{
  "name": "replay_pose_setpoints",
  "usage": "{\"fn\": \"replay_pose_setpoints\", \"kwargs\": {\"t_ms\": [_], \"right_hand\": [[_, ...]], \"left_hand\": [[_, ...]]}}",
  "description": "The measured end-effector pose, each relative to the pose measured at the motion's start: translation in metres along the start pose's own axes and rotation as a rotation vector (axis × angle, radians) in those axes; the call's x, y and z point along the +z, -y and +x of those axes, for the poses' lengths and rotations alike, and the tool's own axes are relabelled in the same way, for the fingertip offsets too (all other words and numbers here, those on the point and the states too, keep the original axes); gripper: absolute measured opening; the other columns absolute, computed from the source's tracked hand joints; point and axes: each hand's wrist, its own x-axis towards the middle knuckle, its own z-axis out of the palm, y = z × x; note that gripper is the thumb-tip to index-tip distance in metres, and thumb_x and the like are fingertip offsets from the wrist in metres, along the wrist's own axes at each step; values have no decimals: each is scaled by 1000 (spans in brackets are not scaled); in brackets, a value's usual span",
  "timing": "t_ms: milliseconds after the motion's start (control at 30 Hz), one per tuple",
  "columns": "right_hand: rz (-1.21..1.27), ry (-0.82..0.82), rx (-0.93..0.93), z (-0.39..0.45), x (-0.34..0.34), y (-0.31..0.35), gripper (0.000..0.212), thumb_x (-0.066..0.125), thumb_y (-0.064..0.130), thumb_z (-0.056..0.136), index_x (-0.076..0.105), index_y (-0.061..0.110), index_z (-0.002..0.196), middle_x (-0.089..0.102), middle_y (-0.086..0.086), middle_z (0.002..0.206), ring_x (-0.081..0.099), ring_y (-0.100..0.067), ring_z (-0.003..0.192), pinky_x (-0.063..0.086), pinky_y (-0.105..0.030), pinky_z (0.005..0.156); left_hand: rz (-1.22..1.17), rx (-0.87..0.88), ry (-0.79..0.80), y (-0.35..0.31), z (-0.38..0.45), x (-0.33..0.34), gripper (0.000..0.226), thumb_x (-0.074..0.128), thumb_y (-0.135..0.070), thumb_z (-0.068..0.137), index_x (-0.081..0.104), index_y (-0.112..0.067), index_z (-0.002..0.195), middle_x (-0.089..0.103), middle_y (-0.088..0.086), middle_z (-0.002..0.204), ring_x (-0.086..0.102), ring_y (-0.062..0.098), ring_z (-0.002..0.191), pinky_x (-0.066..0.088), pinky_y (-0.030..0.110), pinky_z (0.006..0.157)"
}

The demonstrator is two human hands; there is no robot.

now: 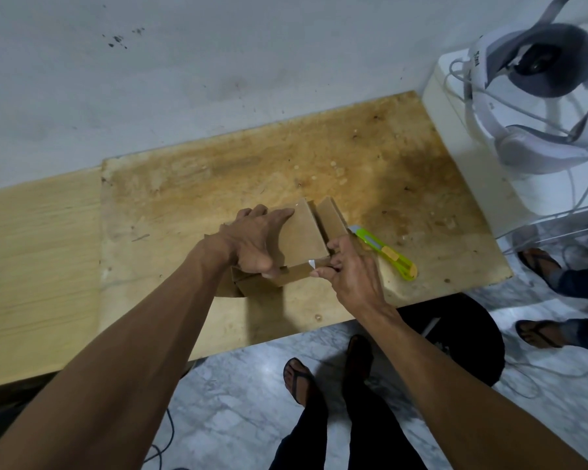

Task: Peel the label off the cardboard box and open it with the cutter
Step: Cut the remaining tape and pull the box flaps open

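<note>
A small brown cardboard box [304,237] sits on the wooden table [370,171], its top flaps lifted apart. My left hand [253,244] lies over the box's left side, fingers spread across a flap and thumb against the near edge. My right hand [348,269] is at the box's near right corner, fingers curled round the right flap's edge. A small white scrap of tape or label [312,264] shows at that corner. The yellow-green cutter [386,251] lies on the table just right of the box, untouched.
A white box [472,171] with a white headset [540,96] and cables stands at the table's right end. The grey wall runs behind. Below are a marble floor, my sandalled feet [299,379], a black stool [455,337], and another person's feet [540,266] at right.
</note>
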Motion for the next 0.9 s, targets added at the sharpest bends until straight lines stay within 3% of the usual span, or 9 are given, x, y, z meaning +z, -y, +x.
{"fn": "replay_pose_setpoints", "kwargs": {"t_ms": [167,267,333,433,500,633,767,900], "right_hand": [[-8,47,-83,-11,-8,-12,45,75,10,81,53,19,119,68,4,92,64,-7,72,52,-22,63],[-54,-254,-135,-15,-24,-24,23,63,8,82,59,15,104,64,-3,91,58,-13,68,50,-29,61],[-229,-365,-46,-8,-36,-40,26,61,11,83,60,10,109,62,-12,106,59,-28,90,51,-40,73],[-528,-175,181,3,-47,-65,42,60,30,90,50,17,129,50,-8,135,43,-36,119,47,-50,86],[-593,-126,221,3,-48,-73,41,58,36,92,50,20,129,53,-6,132,43,-34,119,45,-48,85],[-568,-163,213,0,-41,-74,33,62,27,91,56,17,122,56,-11,116,48,-36,109,45,-46,79],[-364,-99,257,-1,-39,-70,32,62,12,90,54,6,121,48,-20,117,53,-42,100,48,-46,80],[-169,-107,305,-11,-40,-55,26,53,7,95,46,8,120,52,-16,113,56,-34,87,45,-38,67]], "left_hand": [[52,-8,-56,2,1,13,124,82,-44,52,7,-45,150,30,1,135,24,31,132,37,62,98],[67,-12,-84,4,2,17,124,80,-47,50,7,-44,151,30,2,135,25,32,131,38,62,95],[60,-11,-81,4,3,17,125,79,-49,50,6,-44,151,30,2,135,25,32,131,38,63,95],[59,-16,-70,3,3,16,125,78,-51,49,4,-45,150,29,1,134,24,33,131,39,62,96],[67,-19,-72,3,2,18,126,78,-52,47,3,-46,149,29,1,134,24,34,131,39,63,96],[59,-23,-77,2,1,21,128,74,-53,44,3,-45,150,28,2,134,23,36,131,37,66,97],[65,-26,-83,0,0,22,128,75,-52,45,3,-44,151,25,4,141,21,37,133,36,63,98],[53,-25,-90,0,2,22,127,79,-46,50,5,-42,152,27,4,138,22,35,131,37,54,90]]}}
